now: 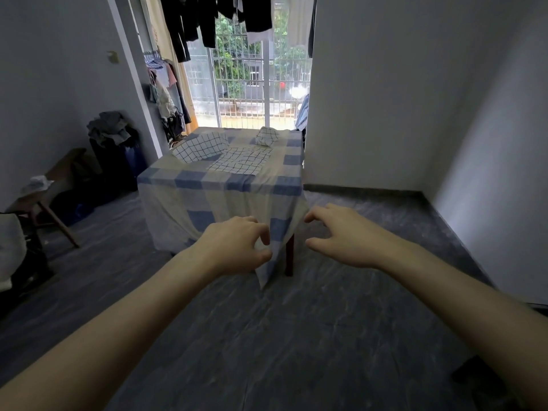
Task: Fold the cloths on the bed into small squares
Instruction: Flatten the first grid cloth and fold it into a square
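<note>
- The bed (237, 185), draped in a blue-and-cream checked sheet (207, 197), stands ahead; grid-patterned cloths (240, 161) lie on its far top.
- Left hand (237, 244) pinches the sheet's hanging near-right corner between thumb and curled fingers.
- Right hand (341, 235), fingers spread apart and empty, hovers just right of that corner.

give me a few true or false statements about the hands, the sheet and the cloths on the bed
1. The left hand pinches the hanging corner of the blue checked sheet. True.
2. The right hand grips that corner too. False: it is open beside it, holding nothing.
3. Grid-patterned cloths lie on the bed. True.
4. The cloths are all folded into small squares. False: one lies spread out, others rumpled.
5. The bed leg shows under the lifted corner. True.
</note>
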The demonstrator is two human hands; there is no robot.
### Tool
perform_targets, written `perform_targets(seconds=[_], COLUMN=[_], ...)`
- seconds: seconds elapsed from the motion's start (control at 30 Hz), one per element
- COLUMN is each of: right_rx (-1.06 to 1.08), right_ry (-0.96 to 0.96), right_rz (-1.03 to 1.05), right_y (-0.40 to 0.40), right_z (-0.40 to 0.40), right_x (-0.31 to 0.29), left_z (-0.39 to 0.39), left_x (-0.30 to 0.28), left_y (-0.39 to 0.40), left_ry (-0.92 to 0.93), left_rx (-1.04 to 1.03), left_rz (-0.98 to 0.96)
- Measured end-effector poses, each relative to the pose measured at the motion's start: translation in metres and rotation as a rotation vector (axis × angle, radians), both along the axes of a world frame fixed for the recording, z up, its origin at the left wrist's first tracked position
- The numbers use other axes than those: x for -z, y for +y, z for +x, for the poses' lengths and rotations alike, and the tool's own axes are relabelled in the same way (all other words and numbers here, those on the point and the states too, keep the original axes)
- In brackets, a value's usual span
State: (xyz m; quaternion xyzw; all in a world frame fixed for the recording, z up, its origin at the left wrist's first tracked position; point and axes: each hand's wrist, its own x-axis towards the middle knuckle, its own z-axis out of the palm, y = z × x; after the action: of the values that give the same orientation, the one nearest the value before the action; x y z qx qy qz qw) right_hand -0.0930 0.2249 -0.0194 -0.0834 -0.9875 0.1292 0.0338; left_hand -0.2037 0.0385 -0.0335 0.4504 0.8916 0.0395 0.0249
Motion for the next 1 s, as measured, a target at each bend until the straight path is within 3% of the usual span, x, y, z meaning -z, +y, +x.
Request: perform_targets(seconds=[0.63,1.0], right_rx=[-0.027,-0.130], right_ry=[0.058,0.010], right_rz=[-0.062,-0.148], right_y=[0.227,0.295], right_z=[-0.134,-0.225], right_x=[-0.001,0.026], left_z=[-0.132,-0.207], left_x=[-0.009,0.012], left_y=[0.225,0.278], left_ry=[-0.012,-0.021], left_rx=[0.000,-0.095], left_rz=[-0.046,-0.123])
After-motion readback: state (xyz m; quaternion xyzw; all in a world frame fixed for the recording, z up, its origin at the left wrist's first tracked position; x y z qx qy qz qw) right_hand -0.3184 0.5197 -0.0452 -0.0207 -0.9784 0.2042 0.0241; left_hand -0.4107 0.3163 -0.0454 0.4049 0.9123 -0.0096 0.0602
